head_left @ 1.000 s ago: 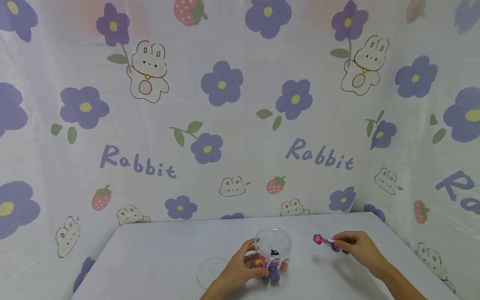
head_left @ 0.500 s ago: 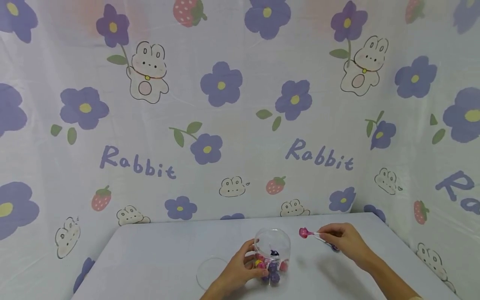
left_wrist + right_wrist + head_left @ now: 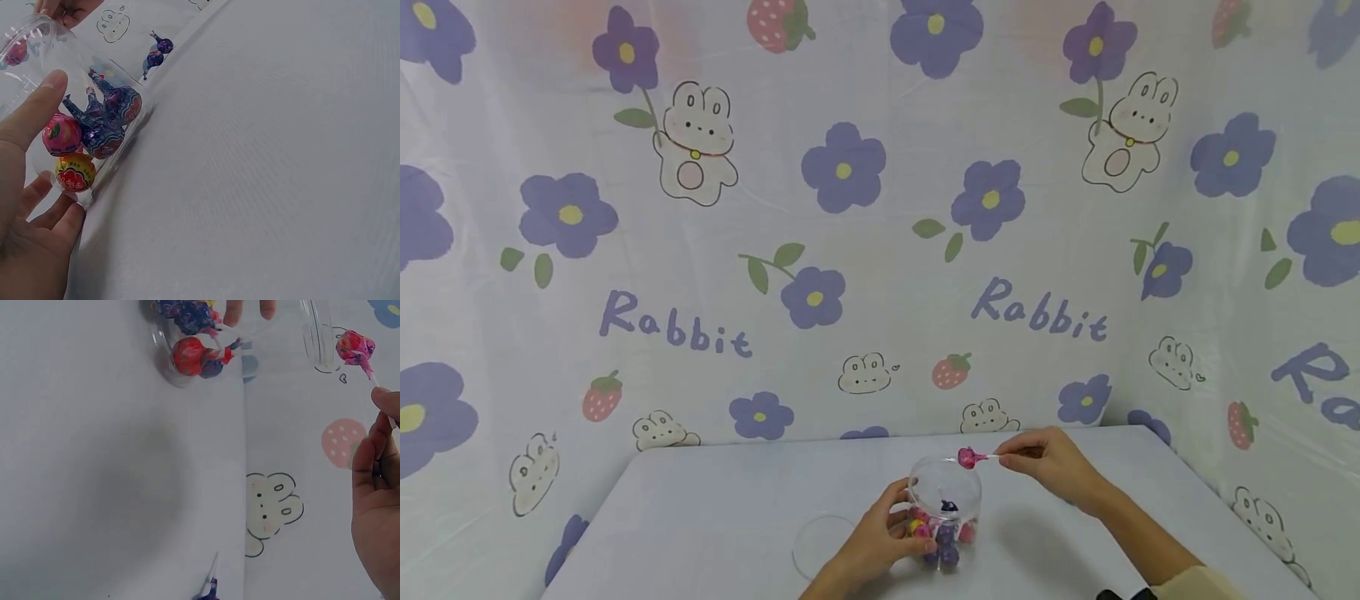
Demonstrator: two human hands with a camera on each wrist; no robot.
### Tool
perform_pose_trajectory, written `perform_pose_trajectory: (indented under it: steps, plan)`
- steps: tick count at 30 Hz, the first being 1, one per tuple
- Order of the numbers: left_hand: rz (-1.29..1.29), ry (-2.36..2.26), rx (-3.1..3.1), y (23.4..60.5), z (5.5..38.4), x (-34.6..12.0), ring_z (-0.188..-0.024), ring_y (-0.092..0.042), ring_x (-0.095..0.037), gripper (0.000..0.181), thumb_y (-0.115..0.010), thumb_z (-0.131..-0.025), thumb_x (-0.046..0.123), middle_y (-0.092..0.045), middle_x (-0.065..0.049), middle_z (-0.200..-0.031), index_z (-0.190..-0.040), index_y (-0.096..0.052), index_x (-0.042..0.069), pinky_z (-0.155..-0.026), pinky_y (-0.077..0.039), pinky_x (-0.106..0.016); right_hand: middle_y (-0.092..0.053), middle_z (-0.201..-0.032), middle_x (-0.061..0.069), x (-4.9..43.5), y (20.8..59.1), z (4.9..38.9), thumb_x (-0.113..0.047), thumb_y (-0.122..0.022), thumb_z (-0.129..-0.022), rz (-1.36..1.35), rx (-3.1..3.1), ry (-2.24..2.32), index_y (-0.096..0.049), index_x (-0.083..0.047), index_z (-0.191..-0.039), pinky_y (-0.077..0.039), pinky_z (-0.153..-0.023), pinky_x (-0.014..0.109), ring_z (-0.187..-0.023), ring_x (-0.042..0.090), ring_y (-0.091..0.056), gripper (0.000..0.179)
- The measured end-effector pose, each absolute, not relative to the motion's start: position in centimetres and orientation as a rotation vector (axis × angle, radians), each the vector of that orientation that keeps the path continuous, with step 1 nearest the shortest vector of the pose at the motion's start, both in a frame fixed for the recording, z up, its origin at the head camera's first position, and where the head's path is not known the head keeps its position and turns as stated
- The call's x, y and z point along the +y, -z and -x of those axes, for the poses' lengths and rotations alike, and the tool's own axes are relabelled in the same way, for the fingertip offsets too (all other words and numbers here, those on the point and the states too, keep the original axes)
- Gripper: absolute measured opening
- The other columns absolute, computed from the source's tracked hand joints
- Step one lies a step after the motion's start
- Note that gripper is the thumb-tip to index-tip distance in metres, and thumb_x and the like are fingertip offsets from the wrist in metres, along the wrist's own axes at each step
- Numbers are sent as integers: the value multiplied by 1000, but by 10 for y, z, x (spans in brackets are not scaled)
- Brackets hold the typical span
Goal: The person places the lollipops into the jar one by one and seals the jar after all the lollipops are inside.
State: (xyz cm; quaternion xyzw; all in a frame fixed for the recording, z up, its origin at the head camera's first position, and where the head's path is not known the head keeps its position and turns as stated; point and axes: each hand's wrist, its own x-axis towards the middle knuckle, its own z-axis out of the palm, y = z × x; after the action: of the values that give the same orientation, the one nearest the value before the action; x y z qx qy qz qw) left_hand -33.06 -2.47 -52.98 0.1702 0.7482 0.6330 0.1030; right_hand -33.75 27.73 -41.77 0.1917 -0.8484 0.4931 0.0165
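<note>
Your right hand (image 3: 1060,473) sits farther left and a little higher in the head view than a second ago; the pink lollipop (image 3: 967,457) you pinch by its stick goes from well right of the clear jar (image 3: 947,483) to overlapping its rim in that view. Your hand's shadow (image 3: 1037,542) slides left; the purple-wrapped candy (image 3: 211,592), visible by your hand earlier, is now hidden there; more of your cream sleeve (image 3: 1197,583) and the edge of a black object (image 3: 1123,595) show at the bottom.

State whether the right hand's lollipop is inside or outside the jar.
Outside: the right wrist view shows the pink lollipop beyond the jar rim.
</note>
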Motion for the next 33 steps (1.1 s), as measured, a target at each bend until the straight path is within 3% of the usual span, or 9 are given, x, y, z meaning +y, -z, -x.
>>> perform_pose_trajectory:
  steps: [10,18,25,33]
  plan:
    - [-490,-1857,2220,526,332,-24,-134,-51,-43,86,-92,-80,20,-48,-13,-147,-153,-46,23,-107,-47,-50,-73,-99,4,249,413,345,-10,-73,-97,-784,-2654,-1383,-80,-4,-103,-60,-75,26,-87,25,-68,11]
    - [-450,-1824,2235,527,332,-23,-134,-52,-42,87,-92,-80,24,-49,-13,-147,-153,-45,23,-105,-49,-50,-73,-90,-1,236,413,348,-7,-75,-93,-867,-2690,-1236,-81,-6,-98,-53,-59,23,-72,16,-59,7]
    - [-442,-1822,2232,530,333,-23,-134,-52,-41,85,-92,-80,28,-49,-13,-146,-152,-47,26,-105,-50,-49,-72,-84,-5,226,413,350,-7,-76,-93,-914,-2696,-1146,-81,-1,-98,-49,-54,22,-66,12,-54,9]
    - [-544,-1883,2182,530,332,-27,-134,-52,-42,86,-91,-82,20,-49,-14,-146,-154,-44,18,-108,-48,-47,-70,-88,-9,216,417,352,-18,-84,-89,-976,-2693,-1015,-81,-7,-104,-54,-66,26,-75,9,-57,19]
